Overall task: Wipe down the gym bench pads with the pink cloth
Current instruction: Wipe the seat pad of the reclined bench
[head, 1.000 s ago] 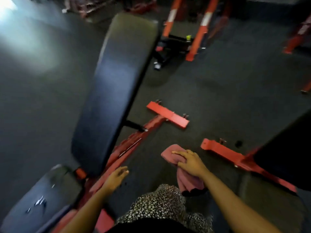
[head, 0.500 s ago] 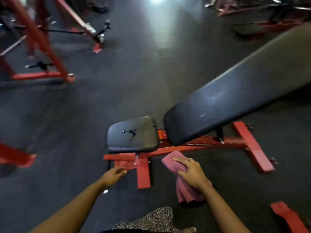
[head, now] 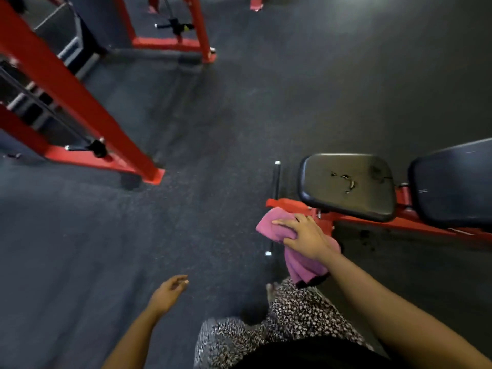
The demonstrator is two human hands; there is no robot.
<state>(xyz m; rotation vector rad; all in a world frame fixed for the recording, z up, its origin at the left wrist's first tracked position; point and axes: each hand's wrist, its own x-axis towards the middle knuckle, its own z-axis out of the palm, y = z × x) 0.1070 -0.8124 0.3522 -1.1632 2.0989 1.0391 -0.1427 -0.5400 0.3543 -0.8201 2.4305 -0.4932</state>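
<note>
Watching the head feed from afar, I am seeing the view swinging left. The gym bench, centred half a second ago, is now sitting at the right edge, with its seat pad (head: 346, 185) and back pad (head: 452, 187) both clear of the cloth. The right hand (head: 306, 235) is still gripping the pink cloth (head: 274, 226), fingers curled over the folded bundle while its tail is hanging below the wrist. The hand is hovering in front of the bench's red frame (head: 287, 203), just beside the seat pad's near corner, and I cannot tell whether it is touching the frame. The left hand (head: 167, 291) is hanging over the dark floor (head: 239, 115), fingers loosely spread and holding nothing. A red rack (head: 80, 102) is filling the upper left. I am judging that wiping is not yet under way here. The seat pad, showing a torn patch, is looking like the nearest surface, needing only a short reach up and right. I am finding no bin, bucket or other container in view.
</note>
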